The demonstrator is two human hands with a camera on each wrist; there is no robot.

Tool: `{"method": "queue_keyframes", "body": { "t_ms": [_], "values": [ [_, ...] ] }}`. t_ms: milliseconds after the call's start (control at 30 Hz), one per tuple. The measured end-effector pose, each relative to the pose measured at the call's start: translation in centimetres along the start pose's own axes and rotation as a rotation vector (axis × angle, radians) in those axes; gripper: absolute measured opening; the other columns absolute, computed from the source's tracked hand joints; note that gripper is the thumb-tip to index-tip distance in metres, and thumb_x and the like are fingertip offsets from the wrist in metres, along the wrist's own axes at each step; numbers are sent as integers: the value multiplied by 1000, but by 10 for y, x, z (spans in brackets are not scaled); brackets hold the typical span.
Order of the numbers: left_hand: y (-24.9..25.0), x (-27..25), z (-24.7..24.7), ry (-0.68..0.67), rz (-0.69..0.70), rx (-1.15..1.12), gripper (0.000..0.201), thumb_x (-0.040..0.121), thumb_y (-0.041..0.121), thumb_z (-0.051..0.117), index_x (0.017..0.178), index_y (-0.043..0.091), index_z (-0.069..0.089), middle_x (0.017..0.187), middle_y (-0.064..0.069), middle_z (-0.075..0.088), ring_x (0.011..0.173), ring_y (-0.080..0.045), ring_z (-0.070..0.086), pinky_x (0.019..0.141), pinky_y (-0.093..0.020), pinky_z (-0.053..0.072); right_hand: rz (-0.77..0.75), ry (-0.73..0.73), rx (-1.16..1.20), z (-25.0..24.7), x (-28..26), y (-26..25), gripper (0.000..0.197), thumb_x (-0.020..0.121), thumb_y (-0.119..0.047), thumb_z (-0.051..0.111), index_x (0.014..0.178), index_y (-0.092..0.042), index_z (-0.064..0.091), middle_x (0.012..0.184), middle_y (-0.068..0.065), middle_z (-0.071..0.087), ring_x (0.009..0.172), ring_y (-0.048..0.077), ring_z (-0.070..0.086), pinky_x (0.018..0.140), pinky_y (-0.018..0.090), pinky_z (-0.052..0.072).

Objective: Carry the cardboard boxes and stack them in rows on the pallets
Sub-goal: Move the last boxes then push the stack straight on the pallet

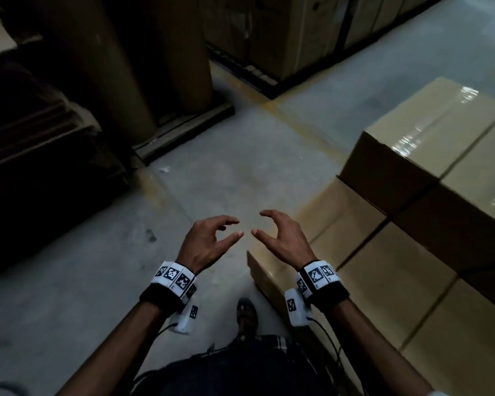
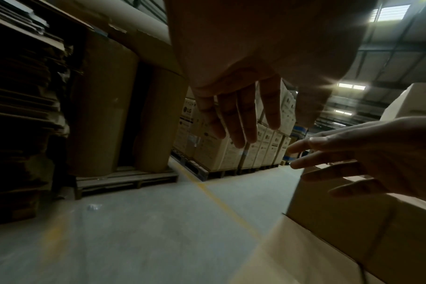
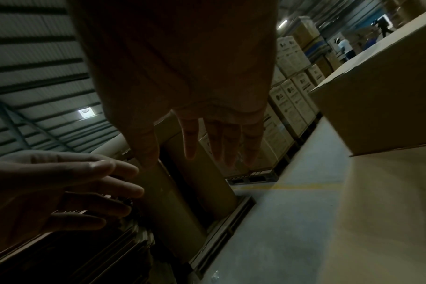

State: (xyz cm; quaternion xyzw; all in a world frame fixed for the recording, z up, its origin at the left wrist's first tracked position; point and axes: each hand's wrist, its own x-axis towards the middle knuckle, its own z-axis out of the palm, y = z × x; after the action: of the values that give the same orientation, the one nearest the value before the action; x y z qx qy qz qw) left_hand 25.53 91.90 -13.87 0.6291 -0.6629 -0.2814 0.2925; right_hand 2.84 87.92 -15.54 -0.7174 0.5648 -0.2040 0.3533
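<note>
Left hand (image 1: 205, 241): yours, fingers loosely curled apart, empty, left of the boxes.
Right hand (image 1: 283, 238): same, over their corner.
Cardboard boxes (image 1: 395, 270): smooth tan blocks, glossy-taped, stacked beside grey concrete floor (image 1: 206, 172).

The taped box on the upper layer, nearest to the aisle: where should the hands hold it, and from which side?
Hold the taped upper box by its two short end faces, low near the bottom edge, approaching from the aisle side where its dark front face is free. Its neighbour touches the far long side. Both the left hand and the right hand are empty.
</note>
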Motion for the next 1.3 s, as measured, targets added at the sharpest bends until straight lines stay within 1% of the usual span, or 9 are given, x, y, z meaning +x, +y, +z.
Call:
{"method": "queue_keyframes", "body": {
  "t_ms": [167,333,433,567,667,800,1000,1133,1300],
  "values": [
    [-50,97,-60,73,-105,-36,31,87,51,76,114,35,74,112,17,73,96,5,66,79,-26,55,-35,-43,11,9,128,-44,56,90,-55,69,139,-30,57,144,-4,58,131,17,54,106,38,46],
    [-98,203,-89,13,-105,-32,32,86,51,77,113,33,75,111,17,74,97,4,67,81,-24,54,-9,-22,28,20,245,-57,55,89,-55,70,137,-32,58,143,-7,58,129,16,55,105,38,46],
    [-127,280,-104,-58,-65,-31,33,86,51,77,114,34,75,113,16,73,99,2,67,87,-28,55,35,22,29,26,318,-57,55,89,-55,70,138,-31,58,143,-6,58,129,16,55,106,38,46],
    [-169,400,-135,-179,14,6,39,85,58,72,117,35,73,115,16,73,100,2,66,88,-32,57,119,136,54,28,419,-63,54,90,-51,73,137,-28,60,141,-3,60,127,17,57,104,33,45],
    [-185,482,-164,-257,94,64,47,83,67,65,118,37,71,114,16,72,100,1,66,89,-34,56,207,209,84,24,482,-75,52,89,-50,74,135,-29,61,140,-2,61,126,19,59,104,37,47],
    [-198,589,-185,-329,184,84,51,83,70,60,118,35,71,112,13,73,97,-2,67,88,-36,56,272,312,100,15,559,-88,52,90,-50,73,136,-29,60,141,-2,59,127,20,57,105,40,47],
    [-189,732,-152,-461,254,56,50,83,71,62,119,37,71,114,16,72,101,1,66,88,-36,57,356,407,98,-23,646,-70,53,90,-53,71,137,-31,59,143,-5,57,129,19,56,106,43,47],
    [-159,827,-103,-533,324,43,47,83,67,65,118,37,71,115,15,73,100,0,67,88,-33,57,414,470,82,-68,704,-22,53,91,-53,71,137,-31,59,144,-5,56,130,18,55,106,41,47],
    [-98,958,-24,-571,389,35,48,83,69,65,119,37,71,116,14,73,101,-1,67,88,-35,58,470,537,94,-150,782,63,53,90,-54,70,137,-32,59,143,-5,57,129,19,56,105,42,48]
  ]
}}
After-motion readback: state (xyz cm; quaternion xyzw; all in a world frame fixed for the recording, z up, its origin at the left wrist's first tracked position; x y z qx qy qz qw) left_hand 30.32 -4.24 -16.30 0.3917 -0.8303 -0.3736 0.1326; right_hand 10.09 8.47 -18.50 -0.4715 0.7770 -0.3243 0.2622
